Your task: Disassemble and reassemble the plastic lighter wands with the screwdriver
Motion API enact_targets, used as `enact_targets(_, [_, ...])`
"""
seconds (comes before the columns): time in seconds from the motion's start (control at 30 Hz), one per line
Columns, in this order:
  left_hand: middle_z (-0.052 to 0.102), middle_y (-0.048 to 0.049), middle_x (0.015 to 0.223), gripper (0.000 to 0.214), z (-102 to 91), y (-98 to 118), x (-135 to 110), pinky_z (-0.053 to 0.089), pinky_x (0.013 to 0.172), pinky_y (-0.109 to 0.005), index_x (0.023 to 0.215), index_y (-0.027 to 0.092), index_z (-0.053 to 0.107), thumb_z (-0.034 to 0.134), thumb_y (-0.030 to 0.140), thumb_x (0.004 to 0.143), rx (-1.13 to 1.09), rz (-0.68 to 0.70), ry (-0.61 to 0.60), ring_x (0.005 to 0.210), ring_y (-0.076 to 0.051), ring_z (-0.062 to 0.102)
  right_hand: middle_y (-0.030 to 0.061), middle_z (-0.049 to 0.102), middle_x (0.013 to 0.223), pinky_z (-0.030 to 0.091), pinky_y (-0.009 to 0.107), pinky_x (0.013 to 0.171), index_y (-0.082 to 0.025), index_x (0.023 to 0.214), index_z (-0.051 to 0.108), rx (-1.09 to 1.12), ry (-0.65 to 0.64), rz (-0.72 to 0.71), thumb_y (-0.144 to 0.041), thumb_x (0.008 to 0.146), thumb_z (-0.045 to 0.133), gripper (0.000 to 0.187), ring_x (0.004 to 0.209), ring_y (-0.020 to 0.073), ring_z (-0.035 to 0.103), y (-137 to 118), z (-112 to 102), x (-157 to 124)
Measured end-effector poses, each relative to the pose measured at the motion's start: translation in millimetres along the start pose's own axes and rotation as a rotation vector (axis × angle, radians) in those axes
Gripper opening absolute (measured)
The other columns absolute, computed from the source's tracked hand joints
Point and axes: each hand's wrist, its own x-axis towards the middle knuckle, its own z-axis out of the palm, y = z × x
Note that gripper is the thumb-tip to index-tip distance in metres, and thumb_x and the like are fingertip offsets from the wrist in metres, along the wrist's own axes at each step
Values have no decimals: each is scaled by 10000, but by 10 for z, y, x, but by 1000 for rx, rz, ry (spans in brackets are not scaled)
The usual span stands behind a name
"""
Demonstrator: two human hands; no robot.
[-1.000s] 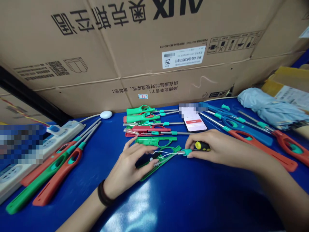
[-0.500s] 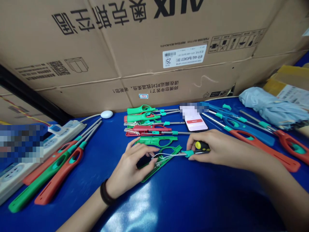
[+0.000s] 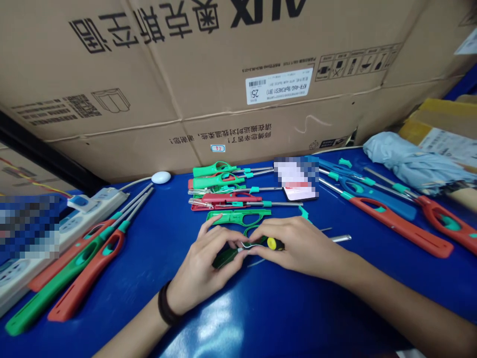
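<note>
My left hand point(image 3: 203, 258) and my right hand point(image 3: 298, 243) meet over the table, fingertips close together. Between them runs a thin white wire point(image 3: 250, 244), pinched by both; the small part at its left end is mostly covered by my left fingers. A screwdriver with a yellow and black handle point(image 3: 275, 243) is tucked in my right hand. Beneath the hands lies an opened green lighter shell point(image 3: 225, 257), largely hidden. Past my right hand lies a bare metal tube point(image 3: 341, 238), and a teal plastic piece point(image 3: 303, 213) is just behind the hand.
Opened lighters, including a red one point(image 3: 227, 201) and a green half shell point(image 3: 242, 217), lie behind my hands. A phone point(image 3: 300, 191) is beside them. Whole lighters lie left point(image 3: 89, 278) and right point(image 3: 402, 226). A power strip point(image 3: 70, 223) and a large carton point(image 3: 208, 99) border the table.
My right hand has moved left to meet my left hand, still with the screwdriver. The metal tube and teal piece it held now lie on the table.
</note>
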Motion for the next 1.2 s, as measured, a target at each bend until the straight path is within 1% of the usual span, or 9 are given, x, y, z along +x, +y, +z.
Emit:
enact_targets(0.1, [656,33,822,307,17,9,-5,303,1077,-429,1106,224,513,626,205,821,-11,-33,34,736,-118,637,-19,725,904,462,236,689,-243,938,682,7,24,-9,-277,886,560,137,794,145,664,1,29,3])
enact_targets(0.2, [648,43,807,323,30,16,-8,313,1070,-422,1119,228,513,630,206,818,-30,-49,37,745,-113,636,-29,733,896,466,231,693,-246,926,687,27,53,-1,-260,876,565,133,793,143,671,16,7,-1])
enact_targets(0.37, [662,22,830,329,3,-7,10,323,1061,-425,1156,224,544,609,194,835,-27,-47,37,765,-122,636,-20,744,913,487,247,702,-255,977,696,17,162,26,-269,876,558,172,792,162,687,69,0,-6])
enact_targets(0.5, [684,-6,871,222,-75,-49,37,384,1010,-410,1059,230,634,606,200,841,-37,-56,34,812,-149,643,-31,733,992,495,253,780,-265,1038,677,41,232,14,-248,881,554,200,862,160,683,99,7,5])
enact_targets(0.6, [691,-15,888,155,-101,-71,43,434,950,-387,977,237,677,608,210,841,-49,-91,31,840,-162,641,-21,730,995,490,239,803,-240,1026,680,71,274,-28,-231,891,545,192,883,147,675,84,8,19])
enact_targets(0.77, [700,-1,860,145,-40,-68,28,367,1018,-415,962,237,681,618,204,835,-68,-64,37,798,-148,652,-24,741,887,489,217,717,-221,926,704,111,332,-85,-247,877,584,132,785,127,678,27,0,22])
enact_targets(0.97, [699,9,856,148,12,-48,17,351,1033,-431,960,236,676,625,190,829,-53,-51,64,776,-136,653,-37,757,848,501,231,642,-263,914,737,124,243,48,-278,837,621,140,719,141,695,70,-16,20])
enact_targets(1.07, [696,11,857,159,35,-45,12,354,1033,-440,965,238,675,630,183,823,-48,-45,95,771,-133,650,-30,758,882,512,239,679,-258,960,732,172,290,78,-255,819,635,171,759,153,700,85,-27,35])
enact_targets(1.2, [696,8,871,171,56,-42,7,364,1031,-446,974,234,673,631,176,818,-32,-23,127,781,-135,652,-23,753,862,503,239,698,-232,917,726,196,337,107,-235,817,633,136,771,154,687,40,-62,48])
